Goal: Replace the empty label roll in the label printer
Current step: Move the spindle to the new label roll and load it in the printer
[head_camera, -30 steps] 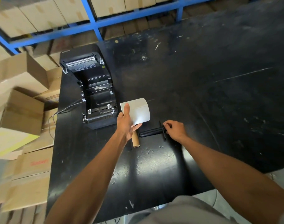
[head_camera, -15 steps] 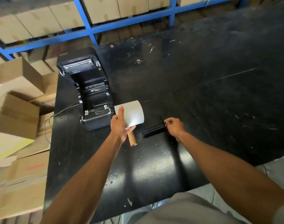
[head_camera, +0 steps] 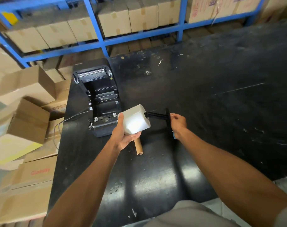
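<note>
My left hand grips a full white label roll, held above the black table just right of the printer. In my right hand is a black spindle with a round flange, and its tip meets the roll's right end at the core hole. The black label printer sits at the table's left side with its lid open and its roll bay bare. An empty brown cardboard core lies on the table below my left hand.
The black table stretches wide to the right. A cable leaves the printer's left side over the table edge. Cardboard boxes are stacked left of the table; blue shelving with boxes stands behind.
Both hands rose off the table. The left lifted the white roll; the right picked up the spindle and brought its tip leftward to the roll's end.
</note>
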